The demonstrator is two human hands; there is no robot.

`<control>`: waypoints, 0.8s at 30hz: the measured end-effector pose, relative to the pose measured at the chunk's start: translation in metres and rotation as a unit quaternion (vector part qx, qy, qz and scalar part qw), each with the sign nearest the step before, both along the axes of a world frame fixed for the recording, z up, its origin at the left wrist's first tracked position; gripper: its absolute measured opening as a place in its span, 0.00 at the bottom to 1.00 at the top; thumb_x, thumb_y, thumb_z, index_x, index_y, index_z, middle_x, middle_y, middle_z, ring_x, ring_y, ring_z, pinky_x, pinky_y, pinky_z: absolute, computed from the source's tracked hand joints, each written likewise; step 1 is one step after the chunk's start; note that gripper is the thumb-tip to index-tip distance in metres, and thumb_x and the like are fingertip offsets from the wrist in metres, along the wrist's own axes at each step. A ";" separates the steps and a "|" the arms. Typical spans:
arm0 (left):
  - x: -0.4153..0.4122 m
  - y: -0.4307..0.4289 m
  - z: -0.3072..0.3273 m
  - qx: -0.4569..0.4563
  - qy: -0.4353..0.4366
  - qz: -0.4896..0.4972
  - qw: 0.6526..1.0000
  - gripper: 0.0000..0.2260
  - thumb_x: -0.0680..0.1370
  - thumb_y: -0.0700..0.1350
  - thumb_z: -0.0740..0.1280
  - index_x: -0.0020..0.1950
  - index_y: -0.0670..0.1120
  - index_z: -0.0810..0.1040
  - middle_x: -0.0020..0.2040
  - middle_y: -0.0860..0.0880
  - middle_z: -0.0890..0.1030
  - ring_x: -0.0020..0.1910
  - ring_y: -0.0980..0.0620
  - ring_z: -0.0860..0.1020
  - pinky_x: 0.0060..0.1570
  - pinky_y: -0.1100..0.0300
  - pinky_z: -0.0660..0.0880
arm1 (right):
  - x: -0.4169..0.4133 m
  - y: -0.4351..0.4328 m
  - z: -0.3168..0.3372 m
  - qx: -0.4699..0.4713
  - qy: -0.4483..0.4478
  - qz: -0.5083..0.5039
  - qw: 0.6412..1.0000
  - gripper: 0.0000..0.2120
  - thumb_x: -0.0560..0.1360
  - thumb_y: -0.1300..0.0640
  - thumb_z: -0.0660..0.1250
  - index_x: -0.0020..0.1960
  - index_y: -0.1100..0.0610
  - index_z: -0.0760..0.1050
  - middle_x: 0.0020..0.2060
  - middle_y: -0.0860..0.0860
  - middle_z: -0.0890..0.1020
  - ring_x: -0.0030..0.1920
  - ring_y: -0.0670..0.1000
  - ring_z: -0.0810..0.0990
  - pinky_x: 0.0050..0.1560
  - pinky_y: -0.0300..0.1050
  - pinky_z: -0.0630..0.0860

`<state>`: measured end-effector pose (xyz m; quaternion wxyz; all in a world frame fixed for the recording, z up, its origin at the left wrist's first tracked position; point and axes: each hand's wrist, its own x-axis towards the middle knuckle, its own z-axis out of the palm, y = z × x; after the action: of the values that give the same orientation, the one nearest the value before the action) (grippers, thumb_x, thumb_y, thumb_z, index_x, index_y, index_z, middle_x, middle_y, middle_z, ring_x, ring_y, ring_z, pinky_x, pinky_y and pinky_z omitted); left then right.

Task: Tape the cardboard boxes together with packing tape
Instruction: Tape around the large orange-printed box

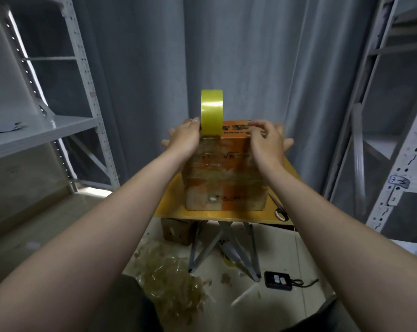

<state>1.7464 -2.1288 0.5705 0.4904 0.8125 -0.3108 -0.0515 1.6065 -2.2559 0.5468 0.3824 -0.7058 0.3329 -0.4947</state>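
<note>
An orange and brown stack of cardboard boxes (223, 178), wrapped in clear tape, stands on a small yellow table (169, 202). A yellow roll of packing tape (211, 111) stands upright on the stack's top left edge, with a strip running down from it over the boxes' near face. My left hand (184, 137) holds the roll from the left, thumb against its side. My right hand (265, 140) is blurred at the top right corner of the stack, fingers curled on the box edge.
Scissors (279, 208) lie on the table's right side. Metal shelving stands at the left (87, 92) and right (394, 116), a grey curtain behind. On the floor lie a heap of used tape (171, 281), a cardboard box (176, 231) and a black device with a cable (278, 280).
</note>
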 end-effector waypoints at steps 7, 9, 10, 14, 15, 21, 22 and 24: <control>0.017 -0.011 -0.013 0.025 -0.016 0.008 1.000 0.19 0.87 0.54 0.50 0.74 0.60 0.74 0.80 0.43 0.60 0.80 0.36 0.51 0.77 0.42 0.48 | 0.010 -0.017 -0.009 -0.075 0.153 0.038 0.985 0.20 0.80 0.53 0.65 0.72 0.50 0.71 0.75 0.51 0.67 0.76 0.58 0.60 0.75 0.51 0.61; 0.022 -0.014 -0.018 0.029 -0.034 0.001 0.999 0.18 0.86 0.54 0.53 0.75 0.62 0.72 0.77 0.43 0.59 0.77 0.32 0.52 0.77 0.43 0.51 | 0.021 -0.014 0.001 -0.063 0.209 0.023 0.976 0.23 0.81 0.47 0.63 0.73 0.51 0.69 0.77 0.52 0.64 0.77 0.62 0.58 0.76 0.57 0.60; 0.024 -0.014 -0.020 0.029 -0.052 -0.003 0.998 0.18 0.86 0.54 0.54 0.74 0.62 0.73 0.74 0.44 0.61 0.75 0.32 0.54 0.76 0.43 0.53 | 0.028 -0.011 0.007 -0.054 0.237 0.009 0.970 0.25 0.81 0.42 0.62 0.74 0.50 0.68 0.77 0.53 0.64 0.78 0.65 0.57 0.76 0.60 0.58; 0.024 -0.017 -0.022 0.025 -0.119 -0.021 0.992 0.17 0.86 0.54 0.56 0.73 0.60 0.74 0.49 0.55 0.60 0.70 0.35 0.59 0.71 0.45 0.58 | 0.048 0.000 0.025 -0.086 0.226 -0.029 0.970 0.32 0.79 0.28 0.52 0.73 0.46 0.71 0.78 0.51 0.66 0.82 0.62 0.48 0.76 0.66 0.46; 0.024 -0.016 -0.023 0.032 -0.137 -0.028 0.990 0.17 0.86 0.55 0.56 0.73 0.59 0.73 0.50 0.54 0.60 0.69 0.35 0.60 0.71 0.44 0.59 | 0.052 0.004 0.026 -0.125 0.202 -0.028 0.971 0.31 0.79 0.27 0.52 0.71 0.46 0.74 0.76 0.50 0.69 0.82 0.59 0.50 0.77 0.65 0.46; 0.047 -0.002 -0.031 0.113 -0.295 -0.045 0.948 0.20 0.84 0.58 0.61 0.75 0.54 0.69 0.63 0.48 0.63 0.71 0.39 0.62 0.69 0.43 0.63 | 0.070 0.010 0.024 -0.095 0.001 0.117 0.989 0.12 0.80 0.43 0.69 0.42 0.49 0.77 0.35 0.42 0.80 0.41 0.44 0.80 0.48 0.46 0.73; 0.051 -0.001 -0.032 0.100 -0.309 -0.051 0.945 0.19 0.84 0.57 0.62 0.74 0.52 0.71 0.68 0.46 0.65 0.74 0.41 0.61 0.68 0.44 0.63 | 0.071 0.009 0.021 -0.086 -0.009 0.124 0.989 0.13 0.80 0.44 0.70 0.40 0.48 0.75 0.33 0.42 0.77 0.37 0.42 0.77 0.43 0.45 0.71; 0.057 -0.002 -0.036 0.049 -0.323 -0.088 0.941 0.18 0.84 0.52 0.65 0.72 0.47 0.74 0.75 0.46 0.68 0.76 0.44 0.63 0.67 0.49 0.64 | 0.071 0.007 0.016 -0.092 -0.017 0.131 0.987 0.14 0.80 0.44 0.70 0.40 0.48 0.73 0.32 0.42 0.76 0.37 0.44 0.76 0.44 0.48 0.72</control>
<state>1.8037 -2.1310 0.5342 0.3173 0.7779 -0.5197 0.1553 1.6775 -2.2487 0.5631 0.3828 -0.7673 0.1837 -0.4807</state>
